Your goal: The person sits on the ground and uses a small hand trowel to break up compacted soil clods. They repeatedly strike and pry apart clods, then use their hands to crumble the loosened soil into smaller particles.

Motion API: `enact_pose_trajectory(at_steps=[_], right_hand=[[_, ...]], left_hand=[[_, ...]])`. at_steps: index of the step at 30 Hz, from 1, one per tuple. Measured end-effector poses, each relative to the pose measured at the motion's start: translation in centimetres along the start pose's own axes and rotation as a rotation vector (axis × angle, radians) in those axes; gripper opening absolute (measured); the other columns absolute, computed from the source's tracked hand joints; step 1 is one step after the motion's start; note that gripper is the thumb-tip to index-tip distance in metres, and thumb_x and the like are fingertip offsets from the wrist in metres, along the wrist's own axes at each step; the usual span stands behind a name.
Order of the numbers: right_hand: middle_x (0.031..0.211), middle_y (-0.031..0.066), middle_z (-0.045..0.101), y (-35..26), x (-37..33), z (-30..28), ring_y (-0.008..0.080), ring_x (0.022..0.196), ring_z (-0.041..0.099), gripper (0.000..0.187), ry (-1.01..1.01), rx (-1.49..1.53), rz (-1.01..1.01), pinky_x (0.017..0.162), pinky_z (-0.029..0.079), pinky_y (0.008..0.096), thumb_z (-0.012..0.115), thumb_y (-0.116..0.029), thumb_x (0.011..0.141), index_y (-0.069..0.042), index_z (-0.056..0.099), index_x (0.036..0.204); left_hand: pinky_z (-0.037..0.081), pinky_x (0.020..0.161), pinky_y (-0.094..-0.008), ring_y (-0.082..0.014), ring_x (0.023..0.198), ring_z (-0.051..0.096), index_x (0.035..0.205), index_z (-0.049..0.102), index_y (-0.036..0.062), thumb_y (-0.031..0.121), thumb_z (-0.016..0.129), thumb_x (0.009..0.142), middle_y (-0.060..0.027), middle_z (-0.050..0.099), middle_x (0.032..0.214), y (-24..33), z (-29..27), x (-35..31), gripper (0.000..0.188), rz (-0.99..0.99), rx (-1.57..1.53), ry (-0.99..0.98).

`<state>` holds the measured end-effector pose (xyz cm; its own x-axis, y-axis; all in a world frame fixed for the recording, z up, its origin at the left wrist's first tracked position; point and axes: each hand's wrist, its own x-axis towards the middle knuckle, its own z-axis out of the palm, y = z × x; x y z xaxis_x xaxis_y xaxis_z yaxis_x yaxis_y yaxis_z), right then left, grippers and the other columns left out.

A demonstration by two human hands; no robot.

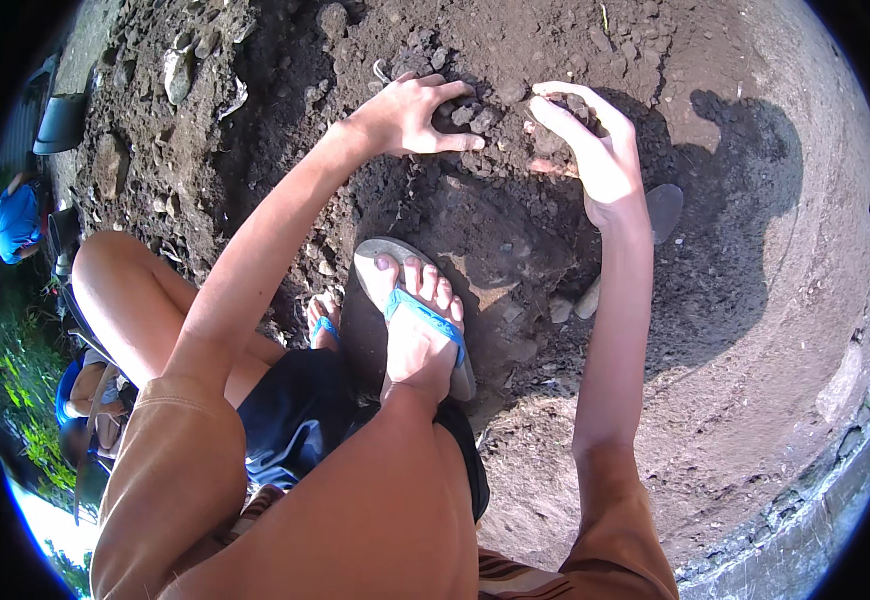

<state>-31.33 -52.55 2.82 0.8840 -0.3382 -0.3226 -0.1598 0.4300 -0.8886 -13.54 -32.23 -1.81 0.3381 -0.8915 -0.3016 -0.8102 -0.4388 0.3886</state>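
My left hand (417,117) rests on the loose soil with thumb and fingers apart. Small dirt clods (475,118) lie just beyond its fingertips. Across from it my right hand (603,150) curves over the ground, its fingers bent, parted and holding nothing that I can see. Beside its palm a reddish-brown stick-like piece (553,168) lies on the dirt. A flat grey rounded thing (665,212) shows on the other side of that wrist. Whether the two are one tool is hidden by my wrist.
My foot in a blue-strapped sandal (420,310) stands on the dirt between my arms. Stones (587,300) lie near my right forearm, and a rubble bank (175,130) rises at left. A person in blue (19,220) is at the far left. A concrete edge (805,520) borders the right.
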Motion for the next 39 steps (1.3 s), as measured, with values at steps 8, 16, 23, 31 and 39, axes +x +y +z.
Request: enact_pose_trajectory(at_steps=[8, 16, 23, 31, 39], right_hand=[[0.091, 0.0116, 0.077, 0.2, 3.2, 1.1, 0.014, 0.068, 0.075, 0.039, -0.171, -0.531, -0.074, 0.063, 0.059, 0.0306, 0.079, -0.007, 0.082, -0.008, 0.074, 0.121], [0.107, 0.0193, 0.073, 5.5, 8.0, 3.9, 0.0297, 0.085, 0.072, 0.053, -0.25, -1.152, -0.445, 0.08, 0.058, 0.0413, 0.067, 0.001, 0.073, -0.009, 0.073, 0.125], [0.112, 0.0159, 0.061, 6.5, 8.7, 4.7, 0.0422, 0.104, 0.062, 0.052, -0.552, -1.34, -0.439, 0.095, 0.05, 0.0481, 0.072, -0.001, 0.07, -0.01, 0.063, 0.12], [0.119, 0.0228, 0.073, 2.4, 7.5, 5.8, 0.0377, 0.114, 0.07, 0.052, -0.7, -1.06, -0.241, 0.098, 0.054, 0.0452, 0.084, -0.023, 0.082, -0.002, 0.067, 0.126], [0.089, 0.021, 0.074, 3.7, 4.6, 6.8, 0.0301, 0.08, 0.075, 0.033, -0.442, -1.025, -0.205, 0.074, 0.057, 0.0395, 0.077, -0.024, 0.093, 0.003, 0.069, 0.11]], left_hand=[[0.053, 0.108, -0.0465, -0.0386, 0.115, 0.07, 0.146, 0.054, -0.0016, 0.074, 0.074, 0.079, -0.0272, 0.069, 0.126, -0.4, -0.4, -1.8, 0.103, -0.166, 0.055, -0.101], [0.058, 0.097, -0.0427, -0.0336, 0.098, 0.076, 0.137, 0.062, 0.0003, 0.033, 0.082, 0.076, -0.0252, 0.076, 0.101, 0.0, 1.3, -3.7, 0.072, -0.409, -0.38, -0.157], [0.053, 0.105, -0.0445, -0.0367, 0.117, 0.069, 0.148, 0.046, 0.0025, 0.022, 0.085, 0.073, -0.024, 0.071, 0.123, 0.8, 4.2, -4.5, 0.087, -0.384, -0.529, 0.167], [0.058, 0.087, -0.0347, -0.018, 0.108, 0.064, 0.157, 0.039, 0.0074, 0.025, 0.07, 0.094, -0.0123, 0.064, 0.134, 0.8, 1.2, -6.6, 0.072, -0.361, -1.291, 0.012], [0.043, 0.048, -0.0256, -0.0048, 0.052, 0.054, 0.097, 0.079, 0.0059, 0.051, 0.065, 0.101, 0.0027, 0.064, 0.064, 3.0, 2.2, -4.0, 0.047, -0.62, -1.396, 0.381]])
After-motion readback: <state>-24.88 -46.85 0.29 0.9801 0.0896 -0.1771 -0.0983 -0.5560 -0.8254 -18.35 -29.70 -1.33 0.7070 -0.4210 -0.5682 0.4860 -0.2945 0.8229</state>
